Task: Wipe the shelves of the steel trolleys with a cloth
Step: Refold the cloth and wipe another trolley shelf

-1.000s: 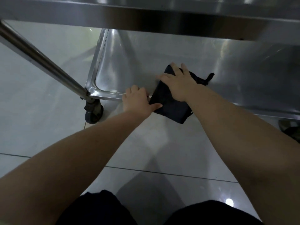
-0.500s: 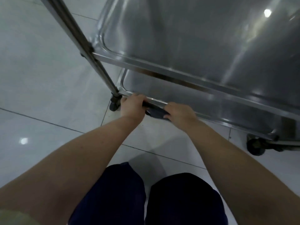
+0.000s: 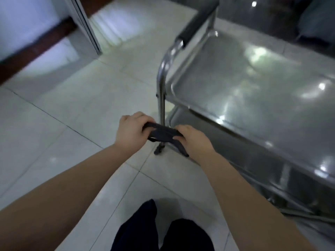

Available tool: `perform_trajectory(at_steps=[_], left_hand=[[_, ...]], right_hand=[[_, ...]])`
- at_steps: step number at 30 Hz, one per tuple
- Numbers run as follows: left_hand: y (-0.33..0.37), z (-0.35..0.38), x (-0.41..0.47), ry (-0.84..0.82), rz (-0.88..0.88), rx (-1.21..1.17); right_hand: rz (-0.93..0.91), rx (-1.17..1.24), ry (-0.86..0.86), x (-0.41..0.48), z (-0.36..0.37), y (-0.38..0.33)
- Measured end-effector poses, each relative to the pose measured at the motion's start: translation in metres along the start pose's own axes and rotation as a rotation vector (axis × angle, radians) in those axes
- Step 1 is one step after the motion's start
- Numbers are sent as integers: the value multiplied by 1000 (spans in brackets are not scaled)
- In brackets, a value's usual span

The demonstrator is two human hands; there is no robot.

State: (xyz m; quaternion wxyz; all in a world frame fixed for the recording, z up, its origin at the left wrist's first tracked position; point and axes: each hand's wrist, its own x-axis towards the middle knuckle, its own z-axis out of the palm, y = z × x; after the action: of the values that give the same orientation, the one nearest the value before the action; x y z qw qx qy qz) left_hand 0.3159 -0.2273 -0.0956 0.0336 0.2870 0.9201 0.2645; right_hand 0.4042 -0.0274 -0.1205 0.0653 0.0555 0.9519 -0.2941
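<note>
- Gripping the dark cloth (image 3: 162, 133) between my left hand (image 3: 130, 130) and right hand (image 3: 194, 140), fingers curled round each end.
- Cloth hangs off the shelves, beside the trolley (image 3: 253, 91) corner post.

The steel trolley (image 3: 253, 105) runs off the right edge.

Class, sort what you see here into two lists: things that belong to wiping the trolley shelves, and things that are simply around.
Belongs to the job:
- dark cloth, gripped by the left hand and the right hand
- steel trolley, shelves to be wiped

Just around:
- tiled floor
- door frame
- brown skirting
</note>
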Motion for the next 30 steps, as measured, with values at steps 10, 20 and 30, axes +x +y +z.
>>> perform_trajectory(at_steps=[10,20,30], left_hand=[[106,-322,60,279,99,85],[127,-499,112,694,105,-106],[40,-578,218,771,212,-291]], right_hand=[[-310,8,-36,12,-297,-209],[-405,409,517,57,-434,-344],[-369,838,721,174,-439,-439]])
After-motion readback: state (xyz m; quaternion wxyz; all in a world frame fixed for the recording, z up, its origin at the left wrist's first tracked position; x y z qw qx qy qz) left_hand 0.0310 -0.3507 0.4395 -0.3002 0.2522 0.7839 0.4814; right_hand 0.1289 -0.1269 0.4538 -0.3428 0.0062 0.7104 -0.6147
